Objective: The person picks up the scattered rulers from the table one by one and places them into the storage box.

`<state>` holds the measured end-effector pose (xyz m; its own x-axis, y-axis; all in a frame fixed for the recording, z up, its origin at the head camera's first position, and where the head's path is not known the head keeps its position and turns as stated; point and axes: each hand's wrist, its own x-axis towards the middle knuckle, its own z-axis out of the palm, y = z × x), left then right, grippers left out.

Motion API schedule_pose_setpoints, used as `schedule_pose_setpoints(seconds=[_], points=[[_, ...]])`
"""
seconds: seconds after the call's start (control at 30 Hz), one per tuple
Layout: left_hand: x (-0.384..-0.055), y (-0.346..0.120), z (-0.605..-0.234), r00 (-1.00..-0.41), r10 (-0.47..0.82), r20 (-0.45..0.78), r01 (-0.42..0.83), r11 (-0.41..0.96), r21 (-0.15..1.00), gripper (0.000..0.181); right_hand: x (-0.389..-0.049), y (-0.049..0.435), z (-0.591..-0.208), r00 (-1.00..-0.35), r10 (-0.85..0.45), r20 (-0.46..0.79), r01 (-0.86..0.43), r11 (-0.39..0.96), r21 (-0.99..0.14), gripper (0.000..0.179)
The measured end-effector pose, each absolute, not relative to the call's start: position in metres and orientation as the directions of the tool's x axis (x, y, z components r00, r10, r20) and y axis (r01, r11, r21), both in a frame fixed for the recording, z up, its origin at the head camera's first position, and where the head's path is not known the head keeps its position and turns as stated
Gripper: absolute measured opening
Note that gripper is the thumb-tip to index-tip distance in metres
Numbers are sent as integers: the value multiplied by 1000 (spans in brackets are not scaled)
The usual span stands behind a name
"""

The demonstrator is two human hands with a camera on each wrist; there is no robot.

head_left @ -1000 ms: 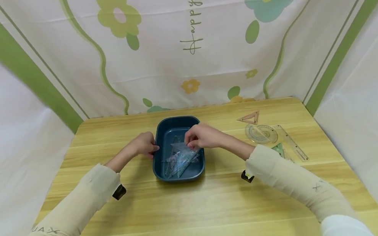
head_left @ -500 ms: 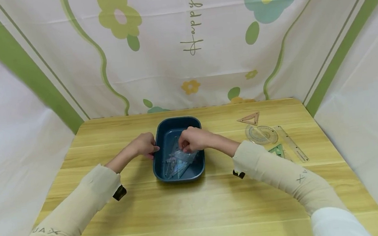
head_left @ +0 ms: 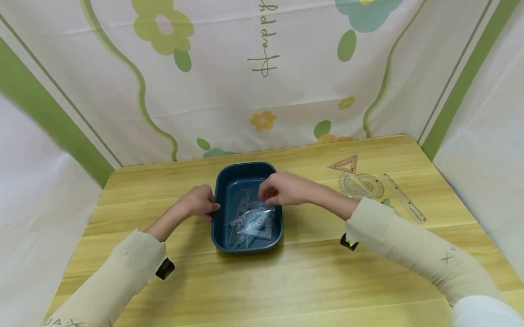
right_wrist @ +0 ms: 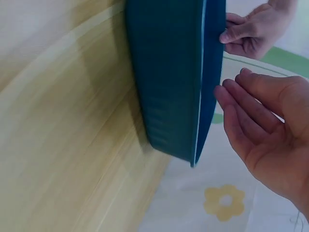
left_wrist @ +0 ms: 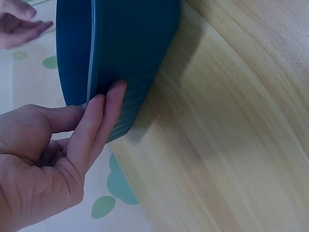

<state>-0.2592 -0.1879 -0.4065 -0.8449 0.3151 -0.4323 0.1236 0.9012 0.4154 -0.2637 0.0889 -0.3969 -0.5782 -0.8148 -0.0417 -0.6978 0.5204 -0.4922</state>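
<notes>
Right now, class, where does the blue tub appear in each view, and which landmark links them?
Head: the blue tub is just below and left of centre.
Left wrist: blue tub at upper left, cut off by the top edge.
Right wrist: blue tub at upper middle, cut off by the top edge.
Shared landmark: the left hand holding its rim.

Smooth plastic, by its look, for the tub (head_left: 237,185), softly glossy inside, shallowly ribbed outside. Within, clear, shiny plastic for the pile (head_left: 257,222). At right, thin see-through plastic for the ruler (head_left: 403,196), protractors (head_left: 373,184) and triangle (head_left: 337,166). Smooth wood grain with faint sheen on the table (head_left: 267,301). Matt, creased cloth for the far curtain (head_left: 215,83); matt, wrinkled fabric for the near left sleeve (head_left: 97,287).
</notes>
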Motion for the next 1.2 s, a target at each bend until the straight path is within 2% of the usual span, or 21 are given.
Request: schedule_pose_setpoints(seconds=[0.27,0.73,1.07,1.2], points=[[-259,-188,-408,-845,330,-421,137,894,426,36,-242,142,-400,-620,-785,-2,-631,501,-592,19],[-259,-187,-407,-848,311,-430,114,898,425,39,-212,228,-421,-718,-696,-21,-545,581,-604,18],[-260,-188,-407,-849,322,-420,134,898,418,35,-200,281,-435,-803,-596,3,-493,662,-565,21],[-260,-188,-409,-850,319,-418,133,900,416,35,-197,296,-439,-817,-576,14,-490,682,-544,22]])
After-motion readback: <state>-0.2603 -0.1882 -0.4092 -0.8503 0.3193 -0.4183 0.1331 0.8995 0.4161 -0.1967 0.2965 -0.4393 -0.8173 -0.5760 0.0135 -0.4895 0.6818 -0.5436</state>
